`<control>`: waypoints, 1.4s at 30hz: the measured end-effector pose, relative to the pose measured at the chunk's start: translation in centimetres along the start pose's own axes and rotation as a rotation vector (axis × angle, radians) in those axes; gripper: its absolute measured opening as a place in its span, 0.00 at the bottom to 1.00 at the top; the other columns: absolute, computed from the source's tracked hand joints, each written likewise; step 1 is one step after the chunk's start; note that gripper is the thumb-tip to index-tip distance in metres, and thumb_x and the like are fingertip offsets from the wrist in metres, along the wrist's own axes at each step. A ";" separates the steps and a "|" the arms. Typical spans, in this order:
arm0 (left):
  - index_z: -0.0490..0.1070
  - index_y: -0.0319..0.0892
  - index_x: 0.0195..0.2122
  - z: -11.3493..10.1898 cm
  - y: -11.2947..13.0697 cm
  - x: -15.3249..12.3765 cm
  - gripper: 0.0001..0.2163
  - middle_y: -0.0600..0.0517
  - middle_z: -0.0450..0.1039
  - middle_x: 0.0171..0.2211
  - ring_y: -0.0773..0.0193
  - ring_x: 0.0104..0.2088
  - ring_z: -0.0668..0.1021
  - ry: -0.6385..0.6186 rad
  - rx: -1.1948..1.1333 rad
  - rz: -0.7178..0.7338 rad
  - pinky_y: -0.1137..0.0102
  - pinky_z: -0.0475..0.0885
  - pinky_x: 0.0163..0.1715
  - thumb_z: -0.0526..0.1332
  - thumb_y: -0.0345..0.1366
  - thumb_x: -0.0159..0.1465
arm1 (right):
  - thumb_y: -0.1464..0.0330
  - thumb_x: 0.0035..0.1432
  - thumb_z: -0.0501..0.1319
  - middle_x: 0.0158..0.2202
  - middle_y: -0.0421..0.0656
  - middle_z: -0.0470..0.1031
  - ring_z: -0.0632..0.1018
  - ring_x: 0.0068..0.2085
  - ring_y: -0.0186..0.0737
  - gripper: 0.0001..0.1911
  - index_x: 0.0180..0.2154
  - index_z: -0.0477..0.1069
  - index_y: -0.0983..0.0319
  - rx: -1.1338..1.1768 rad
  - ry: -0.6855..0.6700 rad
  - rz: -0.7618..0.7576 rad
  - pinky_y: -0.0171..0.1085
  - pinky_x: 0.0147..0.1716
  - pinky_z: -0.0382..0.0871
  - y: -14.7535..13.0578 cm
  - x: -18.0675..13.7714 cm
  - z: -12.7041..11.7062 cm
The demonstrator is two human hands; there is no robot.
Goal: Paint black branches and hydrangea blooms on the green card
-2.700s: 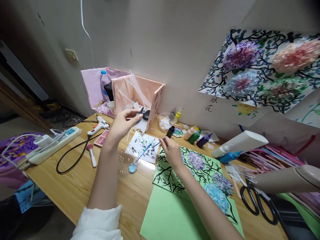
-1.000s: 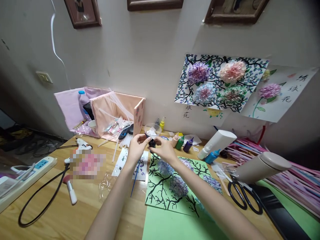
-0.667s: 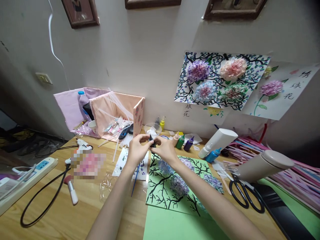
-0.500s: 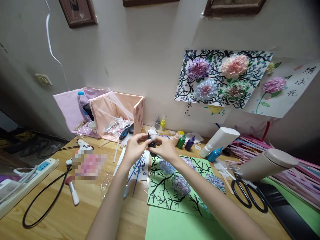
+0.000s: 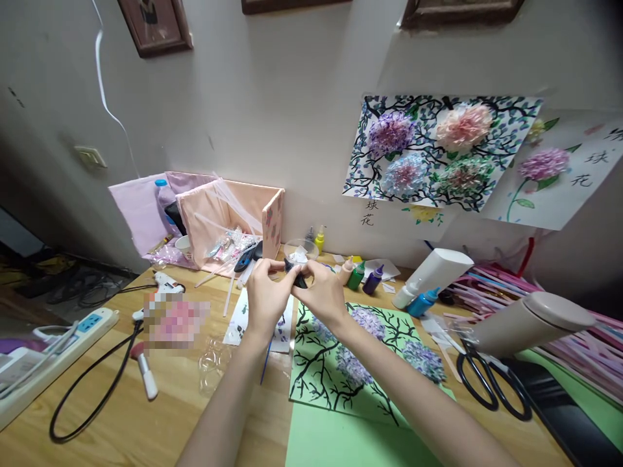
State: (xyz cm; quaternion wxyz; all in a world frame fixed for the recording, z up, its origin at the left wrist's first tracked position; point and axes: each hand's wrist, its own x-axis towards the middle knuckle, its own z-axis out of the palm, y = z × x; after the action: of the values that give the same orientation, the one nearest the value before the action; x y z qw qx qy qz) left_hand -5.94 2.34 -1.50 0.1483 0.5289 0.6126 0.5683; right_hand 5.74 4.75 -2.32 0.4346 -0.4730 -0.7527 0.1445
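A small black paint bottle (image 5: 301, 283) is held up between my two hands, mostly covered by the fingers. My left hand (image 5: 268, 292) is closed around its upper part. Around its body my right hand (image 5: 322, 290) is closed as well. Beneath my right forearm lies a green picture (image 5: 316, 376) with black branches and purple-blue hydrangea blooms. Left of it, partly behind my left hand, rests a white paper (image 5: 237, 318) with dabs of paint, and a blue brush (image 5: 265, 363) lies near its lower edge.
Green (image 5: 357, 276), purple (image 5: 373, 280) and blue (image 5: 423, 303) paint bottles stand beyond the picture. Black-handled scissors (image 5: 479, 383) and a grey tumbler (image 5: 530, 322) are at right. A fabric box (image 5: 219, 214), glue gun (image 5: 168, 283), makeup brush (image 5: 145, 373) and power strip (image 5: 58, 363) are at left.
The black bottle has tilted and is more covered by my fingers. My hands have turned slightly around it. The view has shifted a little.
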 end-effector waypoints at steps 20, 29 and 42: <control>0.73 0.42 0.35 -3.9 0.0 1.6 0.08 0.46 0.67 0.50 0.55 0.54 0.67 -0.718 -0.346 0.213 0.59 0.60 0.55 0.59 0.40 0.61 | 0.63 0.45 0.67 0.33 0.43 0.77 0.75 0.35 0.39 0.14 0.35 0.75 0.63 0.424 -0.478 -0.030 0.38 0.37 0.69 -0.6 -0.2 -3.4; 0.73 0.42 0.32 -4.0 0.3 1.4 0.06 0.48 0.69 0.49 0.56 0.53 0.68 -0.621 -0.279 0.251 0.59 0.59 0.55 0.65 0.38 0.56 | 0.63 0.45 0.68 0.30 0.42 0.76 0.75 0.34 0.39 0.11 0.30 0.74 0.63 0.349 -0.426 -0.058 0.38 0.36 0.68 -0.7 -0.4 -3.6; 0.75 0.44 0.33 -6.1 0.7 1.8 0.06 0.48 0.71 0.45 0.59 0.49 0.70 -0.498 -0.101 0.382 0.57 0.62 0.53 0.66 0.37 0.55 | 0.65 0.46 0.67 0.31 0.41 0.77 0.76 0.34 0.37 0.10 0.31 0.73 0.62 0.342 -0.354 -0.094 0.37 0.37 0.69 -1.8 0.1 -2.8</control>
State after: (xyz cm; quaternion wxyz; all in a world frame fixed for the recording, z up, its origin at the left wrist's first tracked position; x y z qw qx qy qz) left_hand -11.06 0.36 1.70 0.2104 0.7495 0.4179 0.4684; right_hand 6.89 3.36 0.43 0.3760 -0.3242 -0.8029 0.3300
